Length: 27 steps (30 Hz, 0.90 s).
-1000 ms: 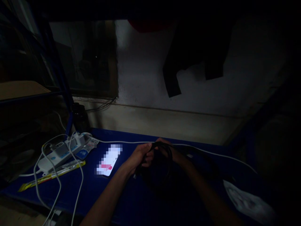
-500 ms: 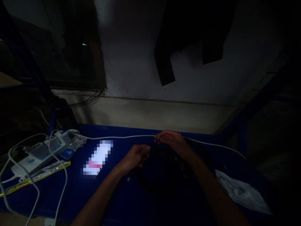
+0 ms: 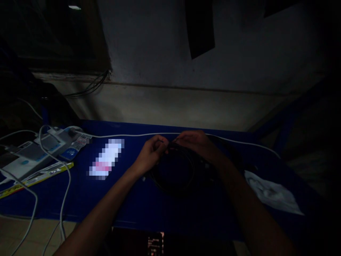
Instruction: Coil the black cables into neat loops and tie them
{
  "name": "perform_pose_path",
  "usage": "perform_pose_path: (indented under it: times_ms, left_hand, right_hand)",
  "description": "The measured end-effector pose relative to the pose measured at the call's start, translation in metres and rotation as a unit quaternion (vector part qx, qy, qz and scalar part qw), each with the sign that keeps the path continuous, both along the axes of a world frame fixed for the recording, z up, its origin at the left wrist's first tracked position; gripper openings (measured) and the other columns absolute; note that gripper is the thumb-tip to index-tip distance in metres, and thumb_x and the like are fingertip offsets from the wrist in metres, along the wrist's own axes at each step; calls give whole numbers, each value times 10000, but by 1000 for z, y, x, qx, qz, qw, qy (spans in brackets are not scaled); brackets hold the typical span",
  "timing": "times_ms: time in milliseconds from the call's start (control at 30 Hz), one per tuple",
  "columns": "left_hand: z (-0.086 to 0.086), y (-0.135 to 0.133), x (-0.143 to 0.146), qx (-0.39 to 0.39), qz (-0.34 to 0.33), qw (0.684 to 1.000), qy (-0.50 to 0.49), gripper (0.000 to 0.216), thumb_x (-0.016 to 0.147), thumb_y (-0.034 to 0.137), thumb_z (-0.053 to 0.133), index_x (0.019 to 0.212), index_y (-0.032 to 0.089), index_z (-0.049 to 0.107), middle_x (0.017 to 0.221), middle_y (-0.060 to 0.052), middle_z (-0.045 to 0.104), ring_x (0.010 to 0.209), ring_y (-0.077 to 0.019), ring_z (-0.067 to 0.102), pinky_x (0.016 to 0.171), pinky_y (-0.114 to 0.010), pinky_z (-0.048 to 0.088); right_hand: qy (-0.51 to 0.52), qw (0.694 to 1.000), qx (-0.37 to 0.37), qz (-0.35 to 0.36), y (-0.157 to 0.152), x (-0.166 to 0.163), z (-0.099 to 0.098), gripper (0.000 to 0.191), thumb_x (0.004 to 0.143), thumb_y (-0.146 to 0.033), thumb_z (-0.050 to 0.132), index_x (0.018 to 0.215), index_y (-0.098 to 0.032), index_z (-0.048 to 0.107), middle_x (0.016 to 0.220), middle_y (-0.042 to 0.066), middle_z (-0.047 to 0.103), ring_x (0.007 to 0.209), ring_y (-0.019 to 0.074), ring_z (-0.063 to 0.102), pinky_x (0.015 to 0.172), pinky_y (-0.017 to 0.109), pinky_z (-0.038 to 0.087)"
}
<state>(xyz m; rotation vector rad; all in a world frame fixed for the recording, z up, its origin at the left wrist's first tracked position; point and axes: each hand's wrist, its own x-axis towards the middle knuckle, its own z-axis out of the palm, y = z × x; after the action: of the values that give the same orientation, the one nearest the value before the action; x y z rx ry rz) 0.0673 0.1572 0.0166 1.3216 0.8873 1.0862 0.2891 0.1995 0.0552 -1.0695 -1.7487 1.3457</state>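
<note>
A coil of thin black cable [image 3: 192, 174] lies on the blue tabletop [image 3: 128, 202], dim against the dark surface. My left hand [image 3: 153, 151] is closed at the coil's far left edge, thumb and fingers pinching the cable. Just to its right, my right hand [image 3: 195, 144] curls over the far side of the coil with its fingertips drawn together on the cable. The two sets of fingertips nearly meet. Poor light hides the right palm and the cable's ends.
On the left are a lit phone [image 3: 108, 158], a white power strip [image 3: 34, 153] with white cords, a blue-and-white packet [image 3: 76, 145] and a yellow wrapper strip [image 3: 39, 177]. A white cord [image 3: 128, 135] crosses the back. A crumpled pale sheet [image 3: 273, 192] lies right.
My view has tipped downward, showing the table's front edge. My hands have come closer together at the coil, the left moving in toward the right fingertips.
</note>
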Motion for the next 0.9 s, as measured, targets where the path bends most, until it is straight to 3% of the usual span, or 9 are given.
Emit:
perform_pose_path:
  times_ms: [200,500,733,900]
  left_hand:
    - [1,1,-1,42,-1,999,9,231,1029,415,619,1059,185,615,826,-8,656,569,-72,482,496,-209,342]
    - [-3,5,-2,75,-12,997,5,213,1040,386,605,1068,176,624,876,-34,689,765,-128,635,680,-244,474]
    - [-10,6,-3,134,10,991,30,217,1045,401,592,1056,188,633,896,-31,686,791,-148,625,718,-284,479]
    - [-6,2,-8,187,31,979,71,156,1044,341,604,1101,199,636,985,-44,696,895,-180,653,823,-336,513]
  right_hand:
    - [32,996,-82,27,-3,-6,1,264,848,-479,836,879,-225,775,899,69,823,856,240,790,879,401,627]
    - [53,992,-96,56,-1,-7,-7,254,905,-468,795,933,-224,734,937,63,818,910,253,800,924,440,635]
    - [54,988,-132,54,-6,-11,-6,264,922,-486,774,970,-239,693,962,70,809,821,234,789,825,418,657]
    - [26,989,-130,59,-10,-16,-4,309,970,-528,701,1011,-224,662,872,80,796,711,214,775,652,326,611]
